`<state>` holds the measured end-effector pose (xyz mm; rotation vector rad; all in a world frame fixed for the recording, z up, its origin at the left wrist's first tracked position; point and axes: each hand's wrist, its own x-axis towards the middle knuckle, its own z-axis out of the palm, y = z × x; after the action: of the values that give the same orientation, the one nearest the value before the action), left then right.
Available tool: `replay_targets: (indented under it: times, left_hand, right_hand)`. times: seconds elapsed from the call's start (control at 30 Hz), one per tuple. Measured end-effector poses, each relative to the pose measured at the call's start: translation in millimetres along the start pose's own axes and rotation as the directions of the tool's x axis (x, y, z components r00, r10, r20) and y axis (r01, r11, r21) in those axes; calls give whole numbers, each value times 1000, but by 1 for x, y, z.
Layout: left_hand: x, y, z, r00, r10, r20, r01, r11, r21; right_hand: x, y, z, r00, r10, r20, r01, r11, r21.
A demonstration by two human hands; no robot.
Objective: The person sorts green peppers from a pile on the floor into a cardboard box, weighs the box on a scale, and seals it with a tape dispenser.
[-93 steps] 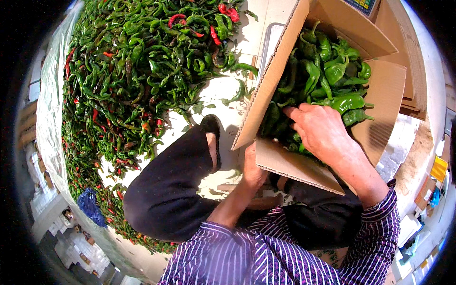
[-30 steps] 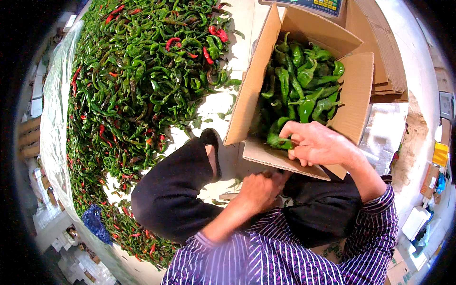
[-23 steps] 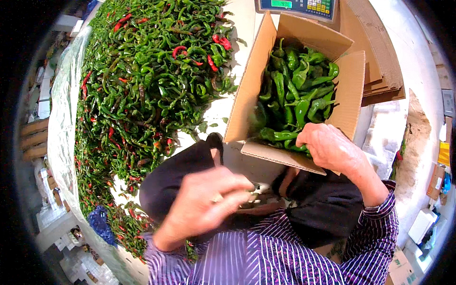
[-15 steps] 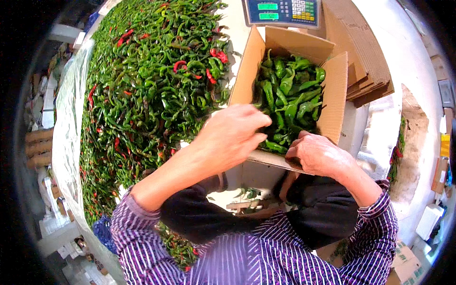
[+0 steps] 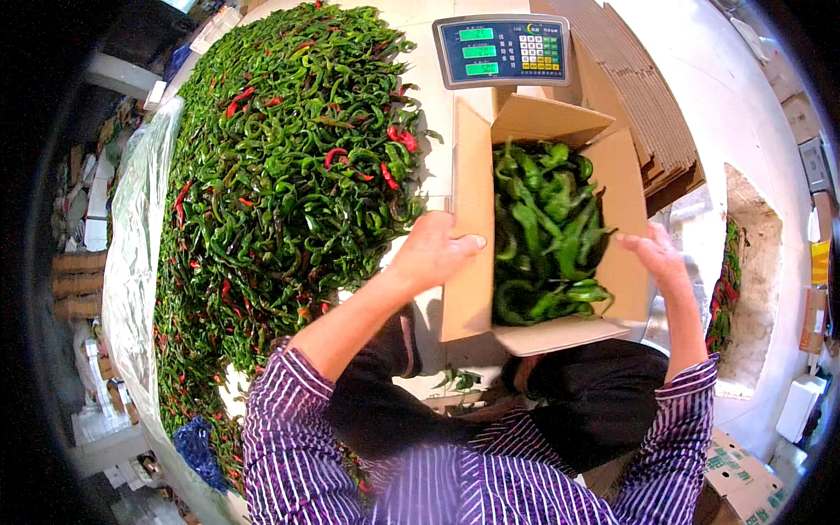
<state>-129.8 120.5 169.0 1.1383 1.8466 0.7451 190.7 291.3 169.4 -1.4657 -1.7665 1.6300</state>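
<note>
An open cardboard box (image 5: 471, 289) stands in front of me, its flaps spread outward. Green peppers (image 5: 551, 227) fill much of it, slightly blurred. My left hand (image 5: 435, 251) grips the box's left flap, thumb over the inner face and fingers behind the cardboard. On the opposite side my right hand (image 5: 654, 255) holds the right flap, its thumb inside and the other fingers mostly hidden behind. Just beyond the box is a scale display (image 5: 503, 51) with lit green readouts and a keypad.
A wide heap of green peppers with some red ones (image 5: 289, 175) covers the left side. Clear plastic sheeting (image 5: 136, 254) borders it. Flattened cardboard (image 5: 643, 96) is stacked at the far right. A blue net bag (image 5: 194, 442) lies near the heap's lower edge.
Both hands have left the peppers at the box's near edge and moved apart to its two side flaps. More of the scale display now shows, and the view has shifted.
</note>
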Motion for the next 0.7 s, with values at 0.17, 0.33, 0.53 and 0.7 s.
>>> replay_targets:
  times: [0.17,0.33,0.53,0.7]
  left_hand:
    - [23,-44,-52,979,-44,-197,88,973,216]
    - [-3,-8,-32,992,-63,-110,80,984,158]
    - [-7,-7,-30,977,-100,-189,119,988,94]
    - [-24,23,-49,992,-33,-119,34,999,7]
  right_hand:
    - [-2,-3,69,912,-395,108,372,688,-623]
    - [-2,-19,31,983,-141,116,172,925,-340]
    - [-9,-23,47,976,-212,47,210,868,-450]
    - [-41,-50,43,967,-256,-1,246,931,-271]
